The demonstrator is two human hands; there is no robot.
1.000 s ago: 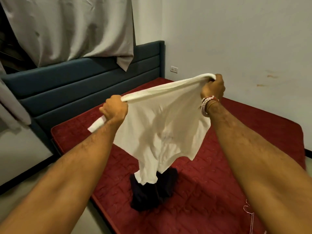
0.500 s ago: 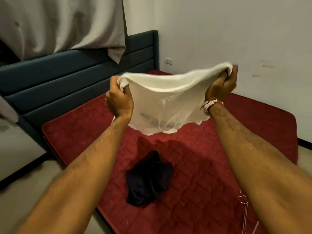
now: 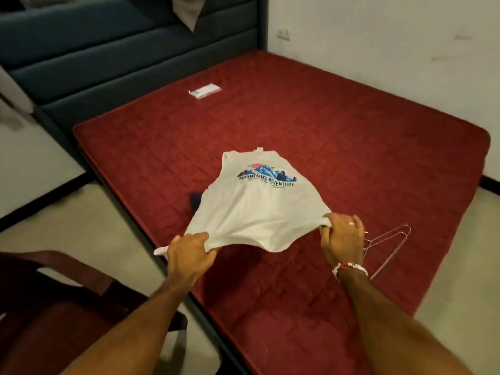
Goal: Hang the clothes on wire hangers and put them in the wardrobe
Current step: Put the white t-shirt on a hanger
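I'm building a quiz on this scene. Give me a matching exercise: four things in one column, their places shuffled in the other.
Things
1. shirt
2. hanger
3. dark garment
4. white packet

Places
A. on the mattress, near the headboard
B. gripped by left hand and right hand
C. on the mattress, beside the right hand
D. peeking out from under the shirt

Pairs: 1-B, 2-C, 3-D, 4-A

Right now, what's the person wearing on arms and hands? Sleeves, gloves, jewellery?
No sleeves or gloves in view on either side. The left hand shows nothing worn. The right hand has a pale ring on one finger, and at its wrist a white beaded bracelet with a small red accent.
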